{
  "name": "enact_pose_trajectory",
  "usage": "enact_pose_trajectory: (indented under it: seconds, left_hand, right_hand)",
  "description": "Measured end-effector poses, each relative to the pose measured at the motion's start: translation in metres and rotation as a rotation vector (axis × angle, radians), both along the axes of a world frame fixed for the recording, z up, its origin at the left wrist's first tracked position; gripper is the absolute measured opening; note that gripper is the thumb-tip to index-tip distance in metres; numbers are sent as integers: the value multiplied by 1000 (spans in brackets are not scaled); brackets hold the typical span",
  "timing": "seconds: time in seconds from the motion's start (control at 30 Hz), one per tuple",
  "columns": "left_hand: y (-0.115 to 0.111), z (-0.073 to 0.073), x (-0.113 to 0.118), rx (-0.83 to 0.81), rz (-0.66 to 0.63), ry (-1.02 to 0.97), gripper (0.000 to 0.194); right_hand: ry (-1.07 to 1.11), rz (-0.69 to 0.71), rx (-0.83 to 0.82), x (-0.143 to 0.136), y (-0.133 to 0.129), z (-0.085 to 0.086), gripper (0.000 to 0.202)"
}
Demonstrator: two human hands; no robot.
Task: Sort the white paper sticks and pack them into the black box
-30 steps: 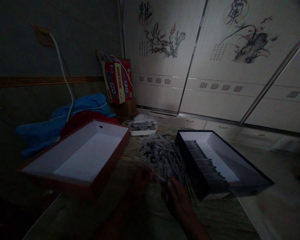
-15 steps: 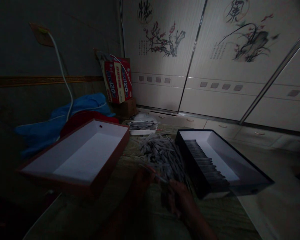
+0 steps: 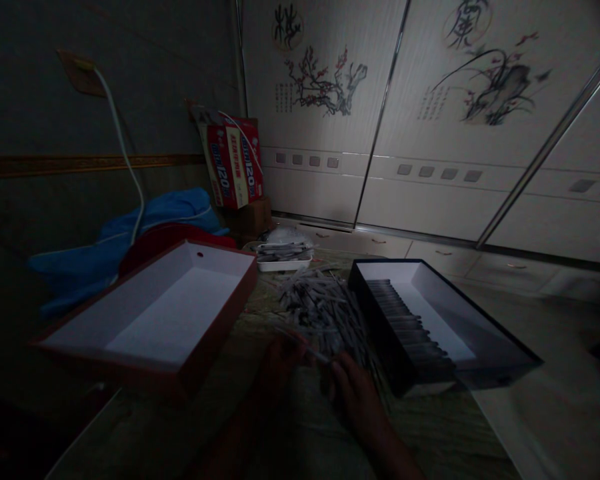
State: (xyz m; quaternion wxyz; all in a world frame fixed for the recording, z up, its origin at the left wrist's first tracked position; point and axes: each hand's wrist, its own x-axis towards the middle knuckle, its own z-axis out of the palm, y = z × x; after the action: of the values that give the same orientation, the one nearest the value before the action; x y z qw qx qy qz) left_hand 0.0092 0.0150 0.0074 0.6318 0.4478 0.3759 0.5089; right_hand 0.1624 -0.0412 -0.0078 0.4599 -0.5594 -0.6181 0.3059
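Note:
In dim light a thin pale pen-like stick [image 3: 316, 353] spans the gap between my two hands. My left hand [image 3: 282, 360] is closed on its far left end, the fingers dark and partly lost in shadow. With thumb and fingers pinched, my right hand [image 3: 354, 390] grips the other end. Just beyond them lies a loose pile of similar grey sticks [image 3: 320, 303] on the table [image 3: 300, 433]. To the right, a black box [image 3: 495, 327] with a white inside holds a row of such sticks [image 3: 410, 323] along its left side.
A red-brown box [image 3: 219, 320] with a white inside stands open at the left. Behind the pile is a white tray [image 3: 285, 265] with more sticks and clear plastic. Blue cloth [image 3: 165, 210], a red carton [image 3: 235, 163] and white sliding doors [image 3: 325, 193] are farther back.
Both hands keep hold of the stick. My right hand has shifted slightly left and up, its fingers a little more curled. The whole view has moved slightly; the boxes stay in place.

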Motion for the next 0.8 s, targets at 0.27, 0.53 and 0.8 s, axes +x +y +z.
enact_pose_trajectory:
  seconds: [0.27,0.53,0.8]
  left_hand:
    - [-4,-1,2,103,-51,134,15]
    - [-9,-14,-2,437,-70,590,28]
    - [-8,-9,-15,775,-332,1020,12]
  right_hand:
    - [-98,-62,114,2,-4,13,28]
    - [-211,-194,156,13,1,1,31]
    - [-153,-457,165,34,8,-3,39]
